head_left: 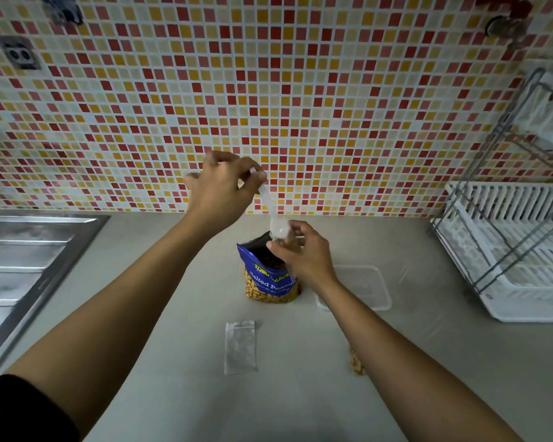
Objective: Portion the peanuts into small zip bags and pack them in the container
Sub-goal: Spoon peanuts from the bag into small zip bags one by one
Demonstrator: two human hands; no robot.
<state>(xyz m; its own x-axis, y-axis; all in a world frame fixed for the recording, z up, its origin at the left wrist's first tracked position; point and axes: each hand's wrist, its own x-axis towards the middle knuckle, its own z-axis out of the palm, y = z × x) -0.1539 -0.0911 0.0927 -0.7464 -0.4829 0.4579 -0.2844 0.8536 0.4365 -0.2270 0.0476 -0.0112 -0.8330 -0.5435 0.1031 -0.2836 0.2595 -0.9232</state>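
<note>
A blue bag of salted peanuts (268, 282) stands open in the middle of the counter. My left hand (221, 189) pinches the handle of a white plastic spoon (270, 212), whose bowl points down over the bag's mouth. My right hand (304, 253) holds a small clear zip bag (284, 237) right under the spoon's bowl, above the peanut bag. An empty flat zip bag (240, 347) lies on the counter nearer to me. A filled small bag of peanuts (356, 362) peeks out from under my right forearm. A clear plastic container (367, 285) sits right of the peanut bag.
A steel sink drainboard (29, 266) lies at the left. A white dish rack (517, 250) with a metal frame stands at the right. The mosaic tile wall (300, 90) rises behind the counter (173, 362).
</note>
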